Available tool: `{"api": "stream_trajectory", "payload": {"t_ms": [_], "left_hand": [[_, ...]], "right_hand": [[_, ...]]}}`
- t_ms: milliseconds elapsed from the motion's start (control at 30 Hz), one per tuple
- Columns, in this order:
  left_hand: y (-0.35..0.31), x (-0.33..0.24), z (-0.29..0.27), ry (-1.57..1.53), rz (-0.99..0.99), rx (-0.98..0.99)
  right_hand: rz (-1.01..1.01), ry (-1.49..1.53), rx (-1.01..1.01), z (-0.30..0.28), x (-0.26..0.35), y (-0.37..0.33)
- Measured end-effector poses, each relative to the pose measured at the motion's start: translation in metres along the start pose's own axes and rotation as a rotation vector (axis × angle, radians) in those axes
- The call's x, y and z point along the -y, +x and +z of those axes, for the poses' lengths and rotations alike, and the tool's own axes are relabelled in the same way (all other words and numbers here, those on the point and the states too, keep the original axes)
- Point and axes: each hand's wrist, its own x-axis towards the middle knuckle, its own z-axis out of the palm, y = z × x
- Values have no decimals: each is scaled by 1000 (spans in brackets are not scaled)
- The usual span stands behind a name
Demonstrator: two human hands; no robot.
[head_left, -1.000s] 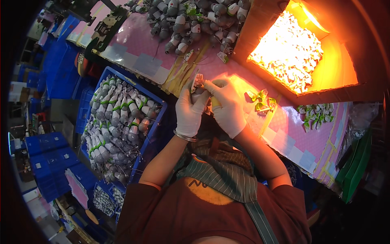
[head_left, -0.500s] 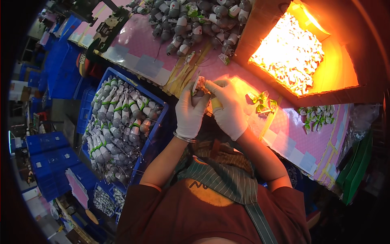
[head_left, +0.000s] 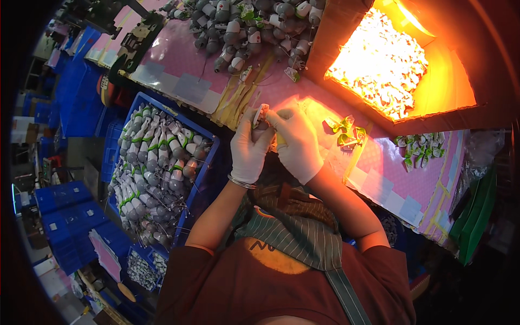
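Head view: grips small white-and-grey piece (head_left: 261, 115) in left hand (head_left: 248, 151), clamped between thumb and fingers, at near edge of pink-covered counter (head_left: 173, 49). Has right hand (head_left: 298, 143) just beside it, fingertips at piece's right side; cannot tell if closed on it, nor identify yellow bit (head_left: 281, 141) by right fingers. Sits between both hands, nearer left; seems to point long axis away from body, tilted slightly right, lower end hidden by fingers. Shows blue crate (head_left: 207, 164) of grey-and-white units to left, similar heap (head_left: 238, 35) ahead, green-and-white scraps (head_left: 345, 131) right of hands, brightly lit carton (head_left: 338, 32) beyond.
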Motion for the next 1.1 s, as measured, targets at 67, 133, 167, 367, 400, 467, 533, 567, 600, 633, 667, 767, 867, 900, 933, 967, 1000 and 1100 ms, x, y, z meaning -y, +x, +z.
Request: {"api": "stream_trajectory", "payload": {"t_ms": [67, 133, 167, 367, 400, 467, 533, 567, 600, 633, 667, 767, 867, 900, 933, 967, 1000, 1100], "left_hand": [[0, 0, 1, -26, -13, 17], [0, 1, 4, -28, 8, -18], [0, 1, 4, -28, 8, -17], [1, 0, 3, 29, -26, -44], [2, -3, 2, -47, -128, -10], [3, -6, 1, -123, -227, 16], [4, -12, 5, -137, -324, 41], [4, -13, 7, -137, -326, 41], [4, -14, 10, -190, -288, 36], [5, -15, 13, -240, -251, 34], [6, -14, 12, -240, -252, 37], [7, -12, 9, -259, -287, 154], [6, -14, 13, -260, -289, 125], [5, -15, 14, -266, -289, 124], [5, -16, 15, -272, -287, 123], [5, -16, 15, -271, -288, 125], [5, -15, 15, -276, -286, 133], [7, -13, 13, -296, -295, 146]], "right_hand": [[5, -9, -6, -1, 3, 1], [9, -19, -13, 0, 4, 1], [9, 17, -40, 2, 2, 1], [74, 41, 24, -2, -1, -3], [130, 28, 101, -5, -1, -4], [121, -23, 41, -13, -6, -4], [120, -32, -81, -25, -18, -4], [147, 2, -133, -33, -26, -1], [164, -15, -143, -46, -30, 2], [150, -97, -170, -56, -40, 2], [194, -131, -199, -66, -41, 7], [239, -194, -178, -98, -61, 7], [248, -272, -153, -114, -76, 16], [274, -304, -157, -116, -78, 18], [275, -304, -160, -118, -81, 19], [339, -303, -160, -119, -84, 21], [403, -302, -159, -121, -86, 22], [411, -325, -157, -128, -92, 22]]}}
